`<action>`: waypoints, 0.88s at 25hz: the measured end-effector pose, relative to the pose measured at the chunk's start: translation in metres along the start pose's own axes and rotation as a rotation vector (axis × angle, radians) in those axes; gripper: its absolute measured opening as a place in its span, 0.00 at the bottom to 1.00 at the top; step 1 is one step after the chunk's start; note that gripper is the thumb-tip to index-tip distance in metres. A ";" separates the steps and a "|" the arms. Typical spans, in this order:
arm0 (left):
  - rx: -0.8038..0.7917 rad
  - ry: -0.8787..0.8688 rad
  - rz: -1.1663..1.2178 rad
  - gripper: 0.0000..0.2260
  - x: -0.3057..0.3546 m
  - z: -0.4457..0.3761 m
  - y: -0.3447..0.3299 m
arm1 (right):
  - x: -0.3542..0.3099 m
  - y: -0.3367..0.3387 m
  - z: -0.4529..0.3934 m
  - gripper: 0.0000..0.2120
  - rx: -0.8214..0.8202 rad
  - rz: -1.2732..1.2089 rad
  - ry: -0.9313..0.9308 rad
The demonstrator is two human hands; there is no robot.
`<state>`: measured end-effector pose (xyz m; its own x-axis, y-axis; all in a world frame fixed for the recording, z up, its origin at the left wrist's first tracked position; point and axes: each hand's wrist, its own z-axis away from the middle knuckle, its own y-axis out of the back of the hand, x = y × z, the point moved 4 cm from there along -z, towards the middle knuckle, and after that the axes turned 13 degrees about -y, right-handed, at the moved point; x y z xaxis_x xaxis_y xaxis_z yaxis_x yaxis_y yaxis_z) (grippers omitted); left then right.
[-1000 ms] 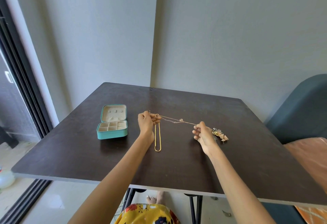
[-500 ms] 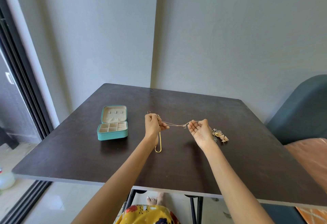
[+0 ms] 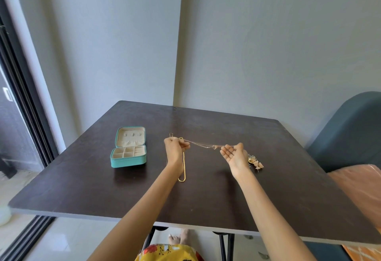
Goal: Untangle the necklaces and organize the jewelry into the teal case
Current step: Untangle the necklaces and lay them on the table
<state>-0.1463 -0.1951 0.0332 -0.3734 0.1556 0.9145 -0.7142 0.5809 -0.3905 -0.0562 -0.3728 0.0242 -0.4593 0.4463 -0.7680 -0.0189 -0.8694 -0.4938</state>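
Thin chain (image 3: 203, 144) taut at frame centre: left hand (image 3: 174, 151) pinching one end, right hand (image 3: 235, 156) palm up, fingers (image 3: 225, 151) loosely spread, thumb grip unclear. Gold necklace (image 3: 183, 166) hanging below left hand. Teal case (image 3: 128, 158) open, centre-left on tabletop (image 3: 206, 194). Risk: hard pull tightening knot (image 3: 214, 147) or snapping chain. Knot detail, earring cluster (image 3: 255, 162) too small to resolve.

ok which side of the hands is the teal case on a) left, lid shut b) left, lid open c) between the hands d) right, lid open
b: the case lies on the table left of the left hand, its lid laid back so the compartments show.
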 end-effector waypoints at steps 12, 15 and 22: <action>0.125 0.285 0.519 0.14 -0.010 0.011 -0.003 | 0.009 -0.003 0.001 0.10 -0.036 -0.174 -0.079; 0.075 0.308 0.509 0.14 -0.008 0.015 -0.003 | 0.003 -0.014 0.005 0.09 -0.089 -0.150 -0.103; -0.079 0.343 0.508 0.16 0.005 0.016 -0.014 | 0.000 -0.033 0.017 0.09 -0.128 0.070 -0.121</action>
<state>-0.1476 -0.2153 0.0411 -0.4349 0.6687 0.6031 -0.4461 0.4218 -0.7893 -0.0706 -0.3478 0.0477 -0.5595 0.3496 -0.7515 0.1265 -0.8601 -0.4943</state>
